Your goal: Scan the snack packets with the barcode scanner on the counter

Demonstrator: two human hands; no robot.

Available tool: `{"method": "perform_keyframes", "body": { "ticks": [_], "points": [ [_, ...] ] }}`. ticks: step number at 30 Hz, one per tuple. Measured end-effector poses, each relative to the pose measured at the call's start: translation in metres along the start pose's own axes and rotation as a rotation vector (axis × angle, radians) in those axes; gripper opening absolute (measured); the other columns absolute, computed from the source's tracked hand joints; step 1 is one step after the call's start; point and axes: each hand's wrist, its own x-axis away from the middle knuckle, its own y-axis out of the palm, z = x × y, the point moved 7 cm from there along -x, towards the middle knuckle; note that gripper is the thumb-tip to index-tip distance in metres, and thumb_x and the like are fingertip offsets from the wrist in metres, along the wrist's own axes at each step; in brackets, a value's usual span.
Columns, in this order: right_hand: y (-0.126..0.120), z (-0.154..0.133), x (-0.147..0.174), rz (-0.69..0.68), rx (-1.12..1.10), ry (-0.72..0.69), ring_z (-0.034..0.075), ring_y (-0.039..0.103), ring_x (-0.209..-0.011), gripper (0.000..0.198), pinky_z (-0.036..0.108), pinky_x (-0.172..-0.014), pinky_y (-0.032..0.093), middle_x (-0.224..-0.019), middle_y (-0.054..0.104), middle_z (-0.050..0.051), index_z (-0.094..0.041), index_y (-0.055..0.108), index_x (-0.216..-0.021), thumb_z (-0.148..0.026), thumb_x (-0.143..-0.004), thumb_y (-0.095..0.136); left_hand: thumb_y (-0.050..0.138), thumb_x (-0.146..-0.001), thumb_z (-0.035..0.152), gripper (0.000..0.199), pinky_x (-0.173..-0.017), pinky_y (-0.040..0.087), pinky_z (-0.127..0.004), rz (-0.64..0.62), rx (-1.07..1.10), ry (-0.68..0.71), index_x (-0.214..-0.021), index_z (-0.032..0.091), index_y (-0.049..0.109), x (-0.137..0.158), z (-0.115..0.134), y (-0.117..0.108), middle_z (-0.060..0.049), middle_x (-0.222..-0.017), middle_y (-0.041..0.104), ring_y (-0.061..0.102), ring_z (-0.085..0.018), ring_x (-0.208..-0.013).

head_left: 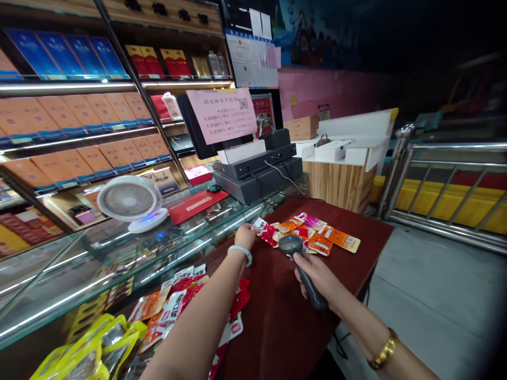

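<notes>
My right hand (317, 277) is wrapped round the handle of a dark grey barcode scanner (291, 244), whose head faces the snack packets. With its fingers closed, my left hand (245, 236) grips the edge of a red and white snack packet (267, 234) at the left of a small spread. Orange snack packets (320, 244) and a pink one (312, 220) lie beside it on the dark red table (277, 311), partly behind the scanner head. Nearer me, under and beside my left forearm, is a heap of red, white and orange packets (174, 303).
Yellow packets (91, 353) lie at the lower left. A glass counter (158, 245) runs along the left, bearing a white fan (130, 200), a red envelope-like item (198, 206) and a till (257, 169). A metal railing (455, 195) stands to the right.
</notes>
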Motion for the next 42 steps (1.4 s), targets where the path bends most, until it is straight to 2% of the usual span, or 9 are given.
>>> {"method": "perform_keyframes", "body": {
  "ticks": [4,8,13,18,22,28,31,35,42],
  "points": [
    [0.006,0.002,0.007,-0.008,-0.020,0.004,0.008,0.047,-0.028,0.044,0.019,-0.030,0.039,-0.049,0.051,-0.011,-0.022,0.047,-0.089,-0.063,-0.080,0.058,0.070,-0.072,0.040,0.028,-0.056,0.040,-0.023,0.065,0.049,0.032,-0.082,0.014,0.068,0.023,-0.005,-0.055,-0.002,-0.061,0.063,0.057,-0.014,-0.057],
    [0.028,0.000,0.020,-0.082,-0.043,0.000,0.007,0.048,-0.029,0.043,0.017,-0.030,0.038,-0.050,0.053,-0.010,-0.021,0.048,-0.091,-0.061,-0.081,0.060,0.068,-0.072,0.043,0.031,-0.053,0.038,-0.022,0.075,0.111,0.055,-0.083,0.014,0.066,0.057,-0.014,-0.094,0.000,-0.061,0.061,0.052,-0.011,-0.053],
    [0.067,0.001,0.038,-0.205,-0.031,0.006,0.006,0.047,-0.029,0.044,0.017,-0.030,0.038,-0.050,0.053,-0.010,-0.020,0.049,-0.091,-0.062,-0.081,0.060,0.071,-0.066,0.039,0.027,-0.048,0.032,-0.020,0.065,0.188,0.027,-0.074,0.015,0.061,0.103,-0.026,-0.126,0.004,-0.052,0.052,0.045,-0.009,-0.046],
    [0.107,0.009,0.053,-0.328,-0.038,0.003,0.007,0.047,-0.030,0.044,0.017,-0.030,0.040,-0.051,0.051,-0.010,-0.019,0.050,-0.090,-0.062,-0.082,0.060,0.073,-0.064,0.042,0.031,-0.047,0.033,-0.021,0.097,0.227,-0.012,-0.074,0.016,0.061,0.145,-0.037,-0.160,0.004,-0.053,0.054,0.044,-0.008,-0.045],
    [0.139,0.015,0.068,-0.415,-0.016,0.022,0.007,0.048,-0.030,0.044,0.018,-0.029,0.040,-0.051,0.052,-0.010,-0.020,0.050,-0.086,-0.062,-0.081,0.060,0.072,-0.064,0.041,0.029,-0.050,0.034,-0.021,0.141,0.155,-0.030,-0.074,0.015,0.062,0.176,-0.048,-0.199,0.003,-0.054,0.055,0.046,-0.009,-0.048],
    [0.198,0.026,0.091,-0.573,0.029,0.064,0.008,0.049,-0.031,0.046,0.019,-0.030,0.038,-0.053,0.053,-0.008,-0.021,0.047,-0.079,-0.065,-0.078,0.062,0.072,-0.062,0.042,0.030,-0.060,0.039,-0.023,0.144,-0.030,-0.111,-0.072,0.014,0.067,0.217,-0.077,-0.254,0.001,-0.061,0.062,0.051,-0.011,-0.058],
    [0.219,0.036,0.096,-0.617,0.034,0.087,0.008,0.049,-0.031,0.045,0.019,-0.030,0.038,-0.054,0.054,-0.008,-0.022,0.046,-0.078,-0.065,-0.079,0.061,0.072,-0.062,0.046,0.033,-0.064,0.041,-0.024,0.160,-0.070,-0.144,-0.073,0.015,0.069,0.229,-0.096,-0.272,0.000,-0.064,0.064,0.054,-0.013,-0.062],
    [0.232,0.047,0.099,-0.670,0.023,0.116,0.009,0.049,-0.030,0.044,0.019,-0.030,0.036,-0.054,0.055,-0.008,-0.022,0.047,-0.083,-0.065,-0.081,0.060,0.074,-0.060,0.047,0.033,-0.063,0.042,-0.023,0.187,-0.106,-0.162,-0.075,0.018,0.068,0.240,-0.115,-0.288,0.000,-0.069,0.066,0.057,-0.015,-0.066],
    [0.239,0.049,0.109,-0.706,0.069,0.127,0.008,0.048,-0.030,0.046,0.019,-0.030,0.037,-0.053,0.053,-0.009,-0.020,0.049,-0.090,-0.065,-0.082,0.057,0.067,-0.070,0.043,0.024,-0.048,0.033,-0.022,0.211,-0.127,-0.197,-0.082,0.021,0.068,0.255,-0.114,-0.291,0.002,-0.062,0.059,0.045,-0.010,-0.049]
  ]
}}
